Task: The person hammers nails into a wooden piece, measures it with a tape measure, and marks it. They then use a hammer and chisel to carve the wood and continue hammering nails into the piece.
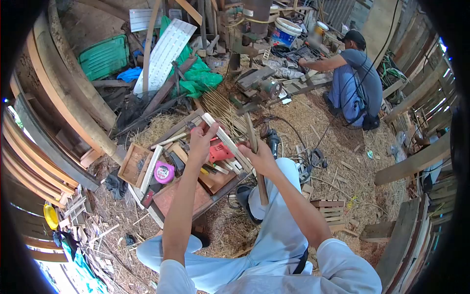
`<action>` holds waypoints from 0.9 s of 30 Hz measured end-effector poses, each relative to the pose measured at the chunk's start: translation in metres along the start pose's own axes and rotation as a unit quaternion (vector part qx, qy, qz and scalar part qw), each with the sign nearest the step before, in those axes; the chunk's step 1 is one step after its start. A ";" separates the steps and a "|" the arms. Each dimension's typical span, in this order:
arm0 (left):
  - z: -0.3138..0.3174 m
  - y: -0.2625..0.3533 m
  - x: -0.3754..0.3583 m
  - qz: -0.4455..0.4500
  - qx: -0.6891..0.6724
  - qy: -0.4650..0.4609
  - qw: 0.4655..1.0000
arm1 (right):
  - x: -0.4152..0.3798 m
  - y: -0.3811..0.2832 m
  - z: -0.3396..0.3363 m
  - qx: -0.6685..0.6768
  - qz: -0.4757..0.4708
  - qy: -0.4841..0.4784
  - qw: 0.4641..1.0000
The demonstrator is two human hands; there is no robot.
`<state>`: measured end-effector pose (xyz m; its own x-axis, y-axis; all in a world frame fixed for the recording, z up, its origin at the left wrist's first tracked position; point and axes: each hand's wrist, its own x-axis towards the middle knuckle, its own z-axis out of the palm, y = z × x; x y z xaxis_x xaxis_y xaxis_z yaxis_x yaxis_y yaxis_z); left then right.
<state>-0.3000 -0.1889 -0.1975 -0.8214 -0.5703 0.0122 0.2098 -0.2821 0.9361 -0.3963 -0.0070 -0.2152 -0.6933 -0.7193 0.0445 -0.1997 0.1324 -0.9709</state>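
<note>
My left hand is closed around a pale wooden strip, which slants down to the right over a low wooden tool box. In my right hand is a hammer; its wooden handle runs down past my palm and its dark head points away from me. My right fingertips are right beside the strip. Beneath the strip, a red power tool lies in the box. Left of my left forearm, a pink tape measure rests among wood pieces.
An angle grinder with a cable lies right of the box. A co-worker squats at the back right. Green plastic sheeting and a perforated white panel stand behind. Curved timbers line the left. Shavings cover the floor.
</note>
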 end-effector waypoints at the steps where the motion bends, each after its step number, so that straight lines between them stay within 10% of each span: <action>1: 0.004 -0.001 -0.001 -0.001 -0.021 -0.003 1.000 | 0.002 -0.004 -0.004 0.001 0.002 0.002 1.000; 27: 0.074 0.012 0.017 0.014 0.011 -0.022 1.000 | -0.001 -0.069 -0.053 0.085 0.056 0.011 0.995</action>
<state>-0.3501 -0.1450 -0.1600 -0.8383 -0.5425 0.0544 0.2223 -0.2489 0.9427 -0.4189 0.0209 -0.1358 -0.7204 -0.6908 -0.0622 -0.0020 0.0917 -0.9958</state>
